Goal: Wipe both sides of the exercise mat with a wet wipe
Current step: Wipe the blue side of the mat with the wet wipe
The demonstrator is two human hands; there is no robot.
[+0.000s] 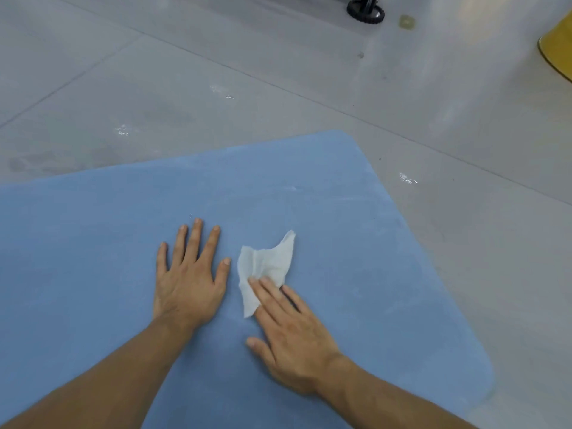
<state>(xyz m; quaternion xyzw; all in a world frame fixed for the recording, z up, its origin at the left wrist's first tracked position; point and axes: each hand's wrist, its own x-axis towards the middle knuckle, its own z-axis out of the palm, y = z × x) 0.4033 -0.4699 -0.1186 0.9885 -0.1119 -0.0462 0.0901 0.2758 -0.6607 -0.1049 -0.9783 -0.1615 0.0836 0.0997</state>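
Grey concrete floor fills the upper part of my view, crossed by thin seam lines and a few white scuffs. On it lies the blue exercise mat, spread flat, with one rounded corner far from me and another near the right edge. I see my left hand resting palm down on the mat, fingers spread and gripping nothing. Just beside it my right hand lies flat too, its fingertips pressing the near edge of a crumpled white wet wipe onto the mat rather than clasping it. At the far right a yellow container shows only partly; I cannot tell its contents. A black wheel sits at the top.
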